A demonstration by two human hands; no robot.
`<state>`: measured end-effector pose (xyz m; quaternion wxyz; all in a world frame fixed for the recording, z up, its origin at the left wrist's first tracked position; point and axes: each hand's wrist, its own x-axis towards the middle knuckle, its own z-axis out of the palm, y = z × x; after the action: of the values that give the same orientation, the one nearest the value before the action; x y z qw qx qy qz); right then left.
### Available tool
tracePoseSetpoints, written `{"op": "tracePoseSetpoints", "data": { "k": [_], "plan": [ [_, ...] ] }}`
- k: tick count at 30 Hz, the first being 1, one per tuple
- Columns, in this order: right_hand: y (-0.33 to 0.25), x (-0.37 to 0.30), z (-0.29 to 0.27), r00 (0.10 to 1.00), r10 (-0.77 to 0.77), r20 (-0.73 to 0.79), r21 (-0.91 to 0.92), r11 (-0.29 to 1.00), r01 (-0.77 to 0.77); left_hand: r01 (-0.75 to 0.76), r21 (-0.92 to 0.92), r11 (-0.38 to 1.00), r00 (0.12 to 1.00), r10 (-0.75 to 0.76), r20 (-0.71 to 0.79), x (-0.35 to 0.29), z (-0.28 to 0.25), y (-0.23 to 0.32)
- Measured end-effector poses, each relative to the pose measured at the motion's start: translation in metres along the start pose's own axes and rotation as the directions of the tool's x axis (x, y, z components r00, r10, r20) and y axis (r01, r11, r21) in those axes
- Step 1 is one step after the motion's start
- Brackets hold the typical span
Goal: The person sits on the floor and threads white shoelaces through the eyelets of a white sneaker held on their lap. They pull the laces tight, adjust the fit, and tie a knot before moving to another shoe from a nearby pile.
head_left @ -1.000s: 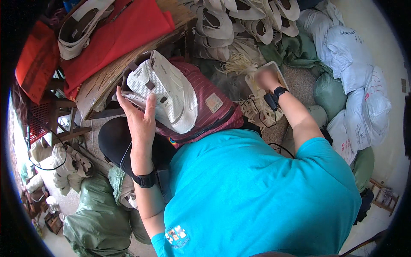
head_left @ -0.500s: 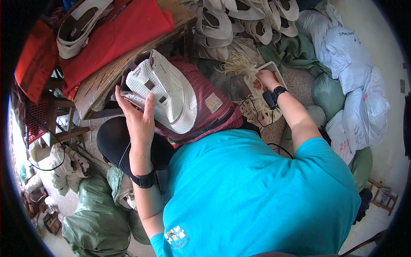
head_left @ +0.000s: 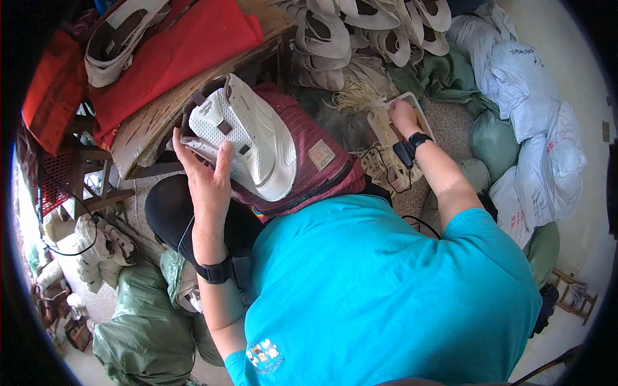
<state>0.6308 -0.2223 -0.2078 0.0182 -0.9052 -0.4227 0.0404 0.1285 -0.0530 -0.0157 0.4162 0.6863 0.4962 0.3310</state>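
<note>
A white mesh shoe upper with a dark lining and a small dark tab lies on the maroon striped cloth over my lap. My left hand grips it at its opening, with the thumb on the near side and the fingers partly behind it. Out to the right, my right hand is down in a white tray, fingers curled and mostly hidden from above. Cream shoelaces lie in the tray beside that hand and hang over its near side.
On the left stands a wooden bench with red cloth and another pale upper. Several pale uppers are piled beyond the tray. White sacks line the right wall. Green sacks sit at lower left.
My right hand has shifted slightly to the right and up within the tray, its fingers now less visible. The left hand and the shoe upper have hardly moved.
</note>
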Motion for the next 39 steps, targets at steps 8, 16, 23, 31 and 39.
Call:
{"op": "tracePoseSetpoints", "data": {
  "k": [8, 16, 23, 31, 39],
  "plan": [
    [-0.155, -0.026, -0.176, 0.949, -0.216, 0.228, 0.942, 0.297, -0.158, -0.43, 0.38, 0.819, 0.843, 0.515, -0.157, -0.003, -0.011, 0.052],
    [-0.272, -0.105, -0.292, 0.595, -0.774, -0.215, 0.843, 0.16, 0.514, 0.25, -0.617, 0.746, 0.833, 0.159, 0.53, -0.026, -0.008, 0.088],
    [-0.227, -0.014, -0.246, 0.836, -0.428, -0.344, 0.514, 0.659, 0.549, -0.151, -0.193, 0.97, 0.922, 0.208, 0.326, -0.045, -0.053, 0.042],
    [-0.274, -0.055, -0.253, 0.512, -0.792, -0.332, 0.257, 0.447, 0.857, -0.071, -0.197, 0.978, 0.93, 0.137, 0.341, -0.05, -0.023, 0.06],
    [-0.312, -0.112, -0.242, 0.457, -0.883, -0.11, 0.842, 0.162, 0.514, 0.053, -0.345, 0.937, 0.963, 0.043, 0.266, -0.036, -0.003, 0.036]
  ]
}}
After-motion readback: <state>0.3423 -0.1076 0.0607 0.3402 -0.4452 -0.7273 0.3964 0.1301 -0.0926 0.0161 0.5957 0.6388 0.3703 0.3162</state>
